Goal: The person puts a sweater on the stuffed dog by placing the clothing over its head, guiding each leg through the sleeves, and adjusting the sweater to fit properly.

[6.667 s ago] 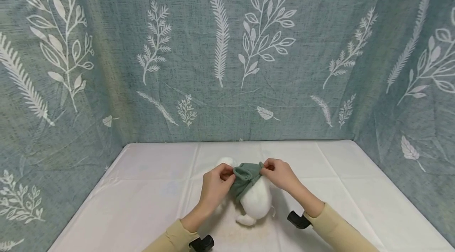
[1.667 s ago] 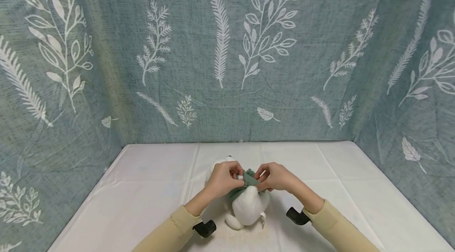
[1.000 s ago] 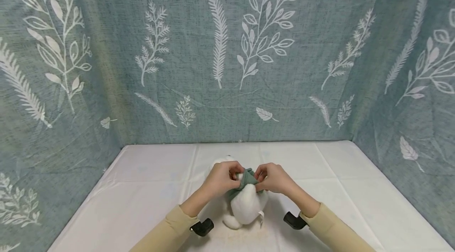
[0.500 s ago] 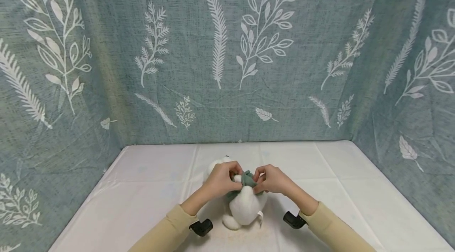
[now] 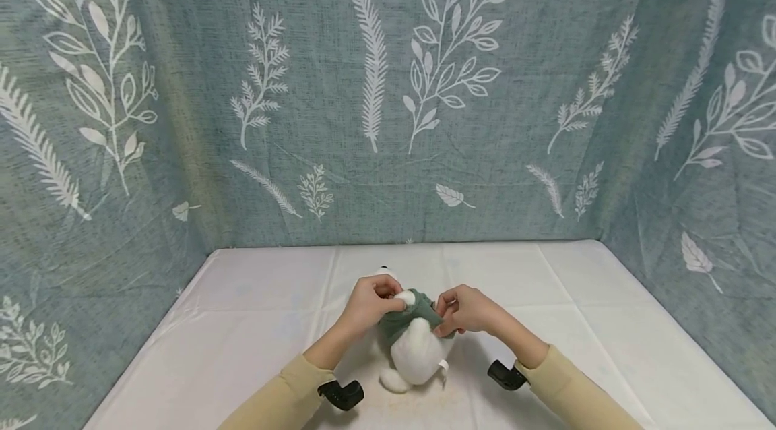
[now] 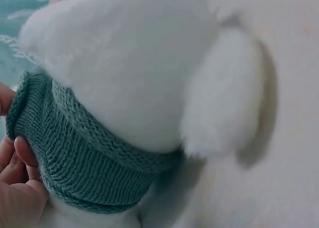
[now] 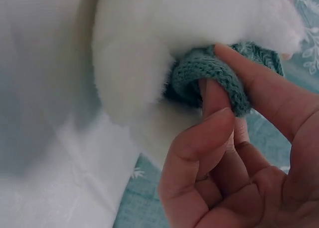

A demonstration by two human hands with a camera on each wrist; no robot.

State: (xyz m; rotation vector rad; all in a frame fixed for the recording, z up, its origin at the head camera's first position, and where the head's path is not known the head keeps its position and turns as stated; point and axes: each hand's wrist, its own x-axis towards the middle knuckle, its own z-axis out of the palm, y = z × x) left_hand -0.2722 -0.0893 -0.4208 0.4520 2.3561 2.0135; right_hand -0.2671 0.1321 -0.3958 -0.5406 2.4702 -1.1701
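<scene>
A white plush toy (image 5: 417, 352) lies on the table, its rounded rear towards me and its dark-nosed head beyond my left hand. A green knitted sweater (image 5: 418, 312) wraps its middle. My left hand (image 5: 366, 303) pinches the sweater's sleeve edge, where a white plush limb (image 5: 406, 297) pokes out. In the left wrist view, the fingertips grip that rolled cuff (image 6: 17, 108). My right hand (image 5: 468, 310) pinches the sweater on the other side. In the right wrist view, one finger goes inside a rolled knit opening (image 7: 207, 71) while the thumb presses outside.
A white cloth (image 5: 261, 322) with fold lines covers the table. Grey-green leaf-patterned curtains (image 5: 400, 79) enclose the back and both sides. A small white tag (image 5: 444, 366) hangs from the toy's rear. Black wrist cameras (image 5: 342, 395) sit at both cuffs.
The toy has turned, and a white limb now shows at the sleeve my left hand holds. Lately my left hand has shifted slightly left and the sweater spreads wider across the back.
</scene>
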